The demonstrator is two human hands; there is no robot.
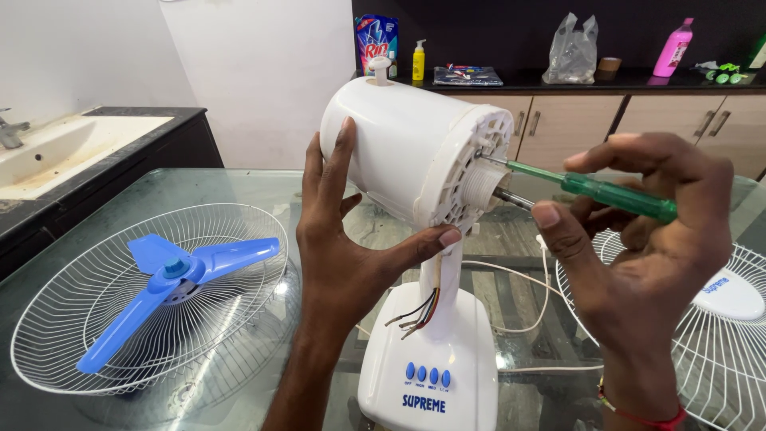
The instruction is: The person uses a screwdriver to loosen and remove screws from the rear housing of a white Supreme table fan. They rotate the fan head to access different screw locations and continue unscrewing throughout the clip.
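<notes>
- Far left there's a pale sink basin set in a dark counter, not in play.
- On the glass tabletop sits a white wire fan guard lying flat, with a blue three-bladed plastic fan blade resting inside it.
- The left hand is wrapped round the white plastic fan motor housing: fingers up the near side, thumb hooked under the front rim. So it's closed on the housing, steadying it.
- The housing stands on its white fan base with blue push buttons, and a bunch of loose coloured wires hangs out at the neck.
- Key bit: the green-handled screwdriver lies nearly level, long axis running right to left, tip meeting the ribbed front face of the housing just above the bare motor shaft. So the work sits left of the grip, straight down the tool's axis.
- The right hand is pinched shut round the green handle, and it's the hand nearer the screw spot.
- Far right, a second white wire guard lies on the glass; bottles and a bag sit on the back counter.
</notes>
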